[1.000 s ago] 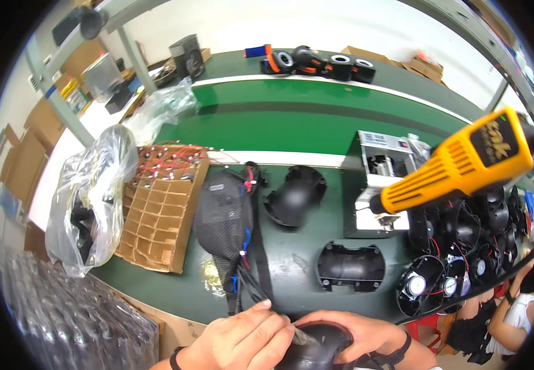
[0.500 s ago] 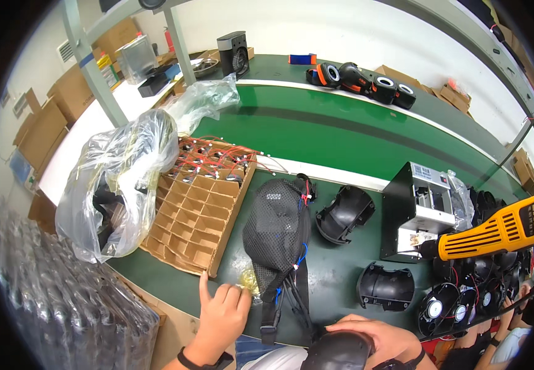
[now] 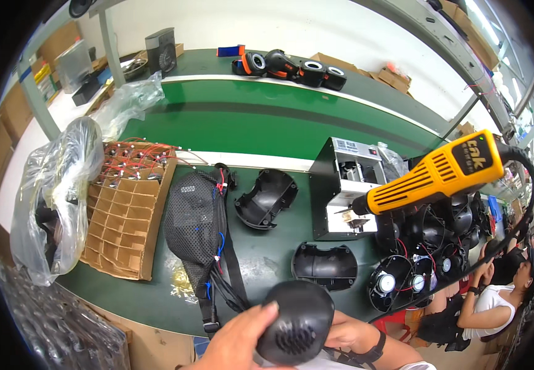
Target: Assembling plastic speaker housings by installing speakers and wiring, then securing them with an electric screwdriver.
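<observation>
Left hand (image 3: 237,338) and right hand (image 3: 346,333) grip the black casing (image 3: 298,317), apparently positioning it; the next move likely calls for steady two-handed support.

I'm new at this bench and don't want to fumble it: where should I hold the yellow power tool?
Probably around the slotted barrel of the yellow power tool, from the near side, fingers wrapped across its length. It's long, fairly slim and slanted; the dark nose at lower left and the cable at upper right are better avoided.
</observation>
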{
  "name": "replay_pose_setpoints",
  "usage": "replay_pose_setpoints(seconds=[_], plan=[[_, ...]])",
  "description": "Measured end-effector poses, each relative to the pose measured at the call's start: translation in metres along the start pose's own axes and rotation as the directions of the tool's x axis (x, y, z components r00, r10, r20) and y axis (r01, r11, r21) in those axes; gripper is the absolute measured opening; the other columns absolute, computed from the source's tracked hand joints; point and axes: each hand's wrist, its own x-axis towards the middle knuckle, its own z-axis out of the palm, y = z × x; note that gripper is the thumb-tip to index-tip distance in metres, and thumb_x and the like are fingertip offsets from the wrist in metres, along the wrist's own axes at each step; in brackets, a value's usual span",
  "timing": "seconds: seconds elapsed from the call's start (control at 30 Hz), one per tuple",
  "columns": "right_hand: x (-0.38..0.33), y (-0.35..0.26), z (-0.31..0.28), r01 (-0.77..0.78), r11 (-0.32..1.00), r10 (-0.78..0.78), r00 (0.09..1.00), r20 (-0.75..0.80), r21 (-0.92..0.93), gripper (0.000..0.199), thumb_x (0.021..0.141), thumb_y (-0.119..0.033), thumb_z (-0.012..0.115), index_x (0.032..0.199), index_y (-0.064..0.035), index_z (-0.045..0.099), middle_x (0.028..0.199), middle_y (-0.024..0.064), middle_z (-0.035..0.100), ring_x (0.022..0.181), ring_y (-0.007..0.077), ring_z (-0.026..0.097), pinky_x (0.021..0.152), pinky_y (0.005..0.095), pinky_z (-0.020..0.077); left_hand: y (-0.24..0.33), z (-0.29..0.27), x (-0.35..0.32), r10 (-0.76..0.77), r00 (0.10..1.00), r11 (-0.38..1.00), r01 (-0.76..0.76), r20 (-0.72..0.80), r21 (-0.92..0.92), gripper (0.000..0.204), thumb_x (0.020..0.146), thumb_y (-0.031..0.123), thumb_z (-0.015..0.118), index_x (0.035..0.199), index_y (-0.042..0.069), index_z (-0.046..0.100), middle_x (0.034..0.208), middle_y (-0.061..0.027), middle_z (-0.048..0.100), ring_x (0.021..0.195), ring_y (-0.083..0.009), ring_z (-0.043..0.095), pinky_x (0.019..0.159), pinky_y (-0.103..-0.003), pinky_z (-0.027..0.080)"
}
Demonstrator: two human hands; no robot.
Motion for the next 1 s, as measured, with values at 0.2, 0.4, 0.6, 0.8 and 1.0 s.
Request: replay_pose_setpoints(seconds=[0.2, 0.4, 0.6, 0.8, 1.0], plan=[[-0.026, -0.024, 0.024, 0.315, 0.929, -0.305, 0.949, 0.079, -0.194, 0.124, 0.076, -0.039, 0.087, 0.163, -0.0081, 0.004, 0.164, 0.0168, 0.022, 0.152, 0.0295, 0.027, 0.121, 0.0471, 0.0266, 0.012, -0.014, 0.029, -0.271, 0.944, 0.771, 0.331, 0.190, -0.545, 0.116, 0.063, 0.037, 0.097, 0.153, 0.002, 0.033, 0.141, -0.0255, 0.055, 0.128, -0.0355, 0.059, 0.102, -0.039, 0.049], [-0.038, -0.023, -0.010, 0.389, 0.618, -0.244, 0.921, 0.304, -0.683, 0.139, 0.047, -0.037, 0.104, 0.158, -0.0103, 0.023, 0.153, 0.0197, 0.039, 0.142, 0.0406, 0.041, 0.115, 0.0527, 0.0351, 0.042, -0.014, 0.047, -0.130, 0.926, 0.904, 0.258, 0.355, -0.341, 0.110, 0.058, 0.039, 0.098, 0.146, 0.005, 0.040, 0.121, -0.0236, 0.068, 0.113, -0.0350, 0.069, 0.092, -0.038, 0.056], [-0.014, 0.002, -0.004, 0.572, 0.708, -0.483, 0.820, 0.306, -0.415, 0.120, 0.049, -0.041, 0.102, 0.146, -0.0062, 0.040, 0.140, 0.0176, 0.048, 0.134, 0.0406, 0.045, 0.112, 0.0522, 0.0379, 0.039, -0.018, 0.038, 0.031, 0.972, 0.964, 0.033, 0.233, -0.262, 0.083, 0.060, 0.031, 0.096, 0.129, 0.005, 0.058, 0.111, -0.0169, 0.066, 0.099, -0.0333, 0.068, 0.087, -0.038, 0.054], [-0.001, 0.008, -0.003, 0.642, 0.747, -0.547, 0.741, 0.391, -0.172, 0.115, 0.051, -0.028, 0.103, 0.146, -0.0157, 0.039, 0.136, 0.0148, 0.046, 0.141, 0.0546, 0.034, 0.113, 0.0705, 0.0309, 0.039, -0.026, 0.022, 0.016, 0.997, 0.979, 0.001, 0.080, -0.205, 0.034, 0.070, 0.015, 0.088, 0.097, 0.004, 0.071, 0.091, -0.0103, 0.063, 0.083, -0.0268, 0.063, 0.072, -0.035, 0.050], [-0.005, 0.010, -0.006, 0.630, 0.744, -0.517, 0.754, 0.406, -0.223, 0.114, 0.050, -0.027, 0.103, 0.146, -0.0150, 0.041, 0.134, 0.0145, 0.048, 0.138, 0.0540, 0.038, 0.113, 0.0707, 0.0311, 0.035, -0.019, 0.018, 0.043, 0.991, 0.965, -0.008, 0.128, -0.262, 0.021, 0.074, 0.010, 0.084, 0.087, 0.004, 0.070, 0.085, -0.0096, 0.062, 0.076, -0.0259, 0.062, 0.068, -0.035, 0.049]])
